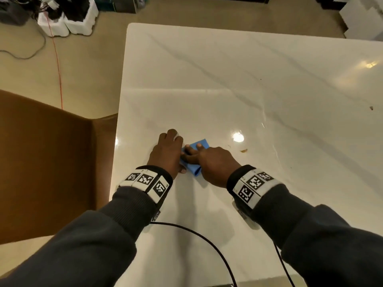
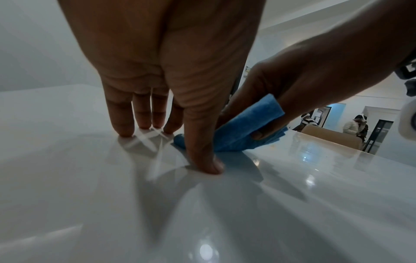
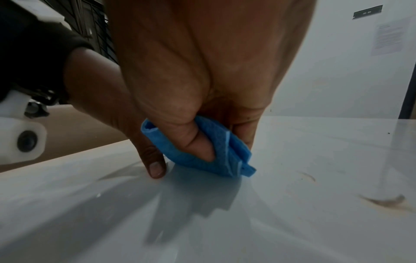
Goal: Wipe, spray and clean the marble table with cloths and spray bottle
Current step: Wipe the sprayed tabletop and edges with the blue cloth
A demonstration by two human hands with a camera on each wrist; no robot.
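the right hand [image 1: 214,162] is pinching a folded blue cloth [image 1: 199,145], its thumb curling into the folds while the other fingers [image 3: 244,131] are lying over the top, and the cloth's lower edge is touching the desk [image 1: 248,83]. the left hand [image 1: 166,150] is sitting just beside it, touching the cloth's left side; its fingers [image 2: 122,113] are reaching down, slightly spread, with the tips and the thumb pressing on the glossy surface. something small and white seems to be showing at the left knuckles in the head view, though it is too blurred to say what it is.

the cloth is lying near the desk's left edge, toward the near side. just to the right of the hands, a small brownish smear [image 1: 244,150] is marking the white marble, and a dark speck [image 1: 371,108] is sitting farther off near the right edge. both wrists are wearing bands with black-and-white square markers [image 1: 145,180], over dark grey sleeves [image 1: 87,241]. a black cable [image 1: 207,241] is curving across the near part of the desk. a brown chair [image 1: 45,162] is standing against the left edge, and white foam blocks [image 1: 68,19] and a red wire [image 1: 59,75] are lying on the floor beyond it.
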